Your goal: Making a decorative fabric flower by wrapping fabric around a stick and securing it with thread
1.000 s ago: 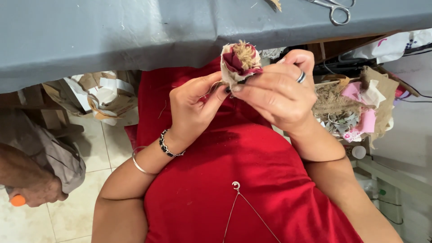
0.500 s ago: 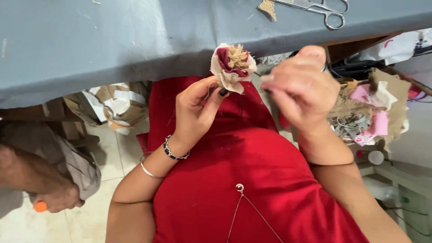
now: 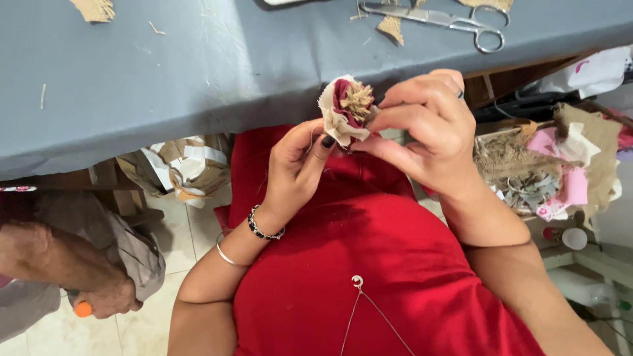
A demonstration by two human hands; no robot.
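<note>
A small fabric flower (image 3: 344, 109), cream outside, dark red inside with a frayed burlap middle, is held in front of my red top. My left hand (image 3: 297, 165) pinches its base from below with thumb and fingers. My right hand (image 3: 428, 128) grips the flower's right side, fingertips curled onto the petals, a ring on one finger. Both hands hover just below the edge of the grey table (image 3: 198, 72).
Scissors (image 3: 448, 20) and burlap scraps (image 3: 92, 9) lie on the grey table. A basket of fabric and burlap pieces (image 3: 541, 171) sits at my right. Crumpled paper (image 3: 188, 168) lies under the table. Another person's hand (image 3: 105, 296) with an orange object rests at lower left.
My right hand has come back onto the flower after drawing away to the right. The flower is turned so its burlap middle faces up more.
</note>
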